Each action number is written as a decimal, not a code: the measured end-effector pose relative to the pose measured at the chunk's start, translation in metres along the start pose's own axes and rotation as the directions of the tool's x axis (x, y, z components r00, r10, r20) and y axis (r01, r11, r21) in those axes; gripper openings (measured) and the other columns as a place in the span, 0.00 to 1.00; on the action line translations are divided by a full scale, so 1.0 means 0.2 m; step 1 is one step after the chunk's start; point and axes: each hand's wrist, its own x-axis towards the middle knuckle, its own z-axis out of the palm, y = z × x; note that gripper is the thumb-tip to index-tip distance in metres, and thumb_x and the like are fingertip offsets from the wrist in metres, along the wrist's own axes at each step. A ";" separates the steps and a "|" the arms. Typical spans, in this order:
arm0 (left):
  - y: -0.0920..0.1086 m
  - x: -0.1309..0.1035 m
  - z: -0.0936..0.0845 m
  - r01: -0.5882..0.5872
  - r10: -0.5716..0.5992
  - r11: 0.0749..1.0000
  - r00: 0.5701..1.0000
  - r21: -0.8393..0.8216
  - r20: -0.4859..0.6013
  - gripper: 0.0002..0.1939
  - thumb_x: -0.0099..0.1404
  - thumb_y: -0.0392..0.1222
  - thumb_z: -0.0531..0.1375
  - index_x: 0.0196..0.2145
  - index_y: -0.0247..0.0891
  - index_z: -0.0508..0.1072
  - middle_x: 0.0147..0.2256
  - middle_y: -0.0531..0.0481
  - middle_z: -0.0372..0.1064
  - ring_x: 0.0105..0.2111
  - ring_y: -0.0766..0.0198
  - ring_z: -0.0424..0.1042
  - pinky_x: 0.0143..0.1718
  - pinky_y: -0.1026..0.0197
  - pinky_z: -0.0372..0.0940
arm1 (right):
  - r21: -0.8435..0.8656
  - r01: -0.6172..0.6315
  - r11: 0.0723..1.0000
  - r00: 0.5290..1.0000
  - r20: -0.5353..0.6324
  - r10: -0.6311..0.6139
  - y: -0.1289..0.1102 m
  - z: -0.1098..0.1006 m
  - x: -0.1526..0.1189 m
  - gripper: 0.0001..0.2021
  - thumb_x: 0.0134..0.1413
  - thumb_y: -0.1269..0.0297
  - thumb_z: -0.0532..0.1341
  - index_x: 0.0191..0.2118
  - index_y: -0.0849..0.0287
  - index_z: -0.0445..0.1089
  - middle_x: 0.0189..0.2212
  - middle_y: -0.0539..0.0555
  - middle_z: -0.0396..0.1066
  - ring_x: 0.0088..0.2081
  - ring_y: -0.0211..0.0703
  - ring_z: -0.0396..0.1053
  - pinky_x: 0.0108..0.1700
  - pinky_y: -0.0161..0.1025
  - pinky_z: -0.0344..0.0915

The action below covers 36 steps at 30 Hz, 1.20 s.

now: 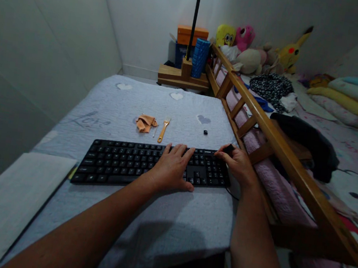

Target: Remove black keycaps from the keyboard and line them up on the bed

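Observation:
A black keyboard [123, 162] lies across the cloth-covered surface. My left hand [172, 168] rests on its middle right part, fingers spread and holding nothing. At the keyboard's right end, my right hand [236, 160] pinches a small black object [228, 149] that I cannot make out fully, just above the number keys. Beyond the keyboard lie a crumpled orange cloth [146, 123], a thin white swab [155, 130] and a small brush [164, 130] with an orange handle. A small black keycap [205, 132] sits by itself farther right.
A wooden bed rail [265, 123] runs close along the right of my right arm. A pale flat board [10, 200] lies at the left. Behind are a wooden stand [173, 76] with a black pole, a blue roller [200, 58] and an orange box [191, 34].

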 end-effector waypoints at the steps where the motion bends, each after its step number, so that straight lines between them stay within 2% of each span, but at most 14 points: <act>1: 0.00 0.00 0.00 0.001 -0.001 1.000 1.000 -0.001 0.003 0.56 0.46 0.65 0.66 0.66 0.39 0.51 0.64 0.34 0.53 0.65 0.41 0.50 0.66 0.37 0.40 | 0.010 -0.001 1.000 1.000 -0.006 0.001 0.00 0.00 0.00 0.08 0.52 0.59 0.62 0.33 0.57 0.71 0.29 0.50 0.72 0.33 0.43 0.69 0.38 0.39 0.63; 5: 0.00 0.00 -0.01 0.010 -0.009 1.000 1.000 -0.011 0.021 0.56 0.47 0.66 0.66 0.66 0.39 0.51 0.64 0.33 0.54 0.65 0.40 0.51 0.65 0.35 0.39 | -0.002 0.000 1.000 0.999 -0.047 0.000 -0.04 0.02 -0.02 0.08 0.51 0.58 0.62 0.32 0.58 0.72 0.29 0.50 0.72 0.33 0.43 0.69 0.37 0.39 0.62; 8: 0.01 0.01 -0.01 0.013 -0.014 0.999 1.000 -0.033 -0.014 0.55 0.49 0.68 0.64 0.66 0.38 0.53 0.64 0.32 0.54 0.65 0.40 0.50 0.65 0.32 0.36 | -0.018 0.000 1.000 0.998 -0.066 -0.001 -0.08 0.03 -0.04 0.08 0.51 0.59 0.62 0.32 0.58 0.72 0.29 0.51 0.72 0.32 0.43 0.69 0.37 0.39 0.62; 11: 0.04 0.04 -0.02 0.028 -0.033 0.998 0.993 -0.050 -0.110 0.44 0.55 0.65 0.62 0.63 0.40 0.58 0.64 0.36 0.54 0.66 0.42 0.49 0.65 0.34 0.36 | -0.023 0.023 0.999 0.997 -0.078 -0.025 -0.10 0.04 -0.06 0.08 0.52 0.58 0.62 0.33 0.58 0.72 0.31 0.51 0.73 0.33 0.43 0.69 0.38 0.39 0.63; 15: 0.11 0.10 -0.03 0.011 -0.025 0.997 0.981 -0.072 -0.192 0.26 0.62 0.53 0.61 0.56 0.42 0.67 0.57 0.44 0.65 0.61 0.50 0.58 0.66 0.39 0.42 | 0.030 0.081 0.996 0.995 -0.061 -0.079 -0.09 0.08 -0.07 0.08 0.54 0.58 0.62 0.34 0.57 0.71 0.31 0.50 0.73 0.35 0.43 0.70 0.40 0.39 0.63; 19: 0.14 0.13 -0.01 0.005 -0.025 0.997 0.970 -0.082 -0.241 0.17 0.63 0.49 0.61 0.48 0.42 0.73 0.50 0.47 0.70 0.56 0.52 0.63 0.65 0.38 0.43 | 0.061 0.117 0.991 0.992 -0.044 -0.115 -0.09 0.10 -0.07 0.07 0.56 0.59 0.61 0.36 0.57 0.71 0.32 0.50 0.74 0.35 0.43 0.71 0.41 0.38 0.64; 26: 0.14 0.15 0.03 0.011 -0.036 0.997 0.947 -0.082 -0.318 0.10 0.63 0.46 0.62 0.41 0.42 0.77 0.43 0.48 0.75 0.54 0.51 0.65 0.65 0.36 0.42 | 0.059 0.157 0.986 0.987 -0.040 -0.155 -0.13 0.12 -0.08 0.06 0.55 0.60 0.61 0.34 0.57 0.72 0.30 0.50 0.74 0.34 0.42 0.71 0.39 0.37 0.64; 36: 0.14 0.13 0.02 -0.022 0.003 0.999 0.931 -0.047 -0.365 0.07 0.63 0.42 0.62 0.36 0.40 0.78 0.39 0.48 0.77 0.53 0.51 0.67 0.65 0.34 0.40 | 0.066 0.141 0.988 0.986 -0.101 -0.134 -0.16 0.17 -0.09 0.04 0.52 0.63 0.63 0.33 0.56 0.69 0.26 0.47 0.71 0.29 0.39 0.68 0.34 0.35 0.63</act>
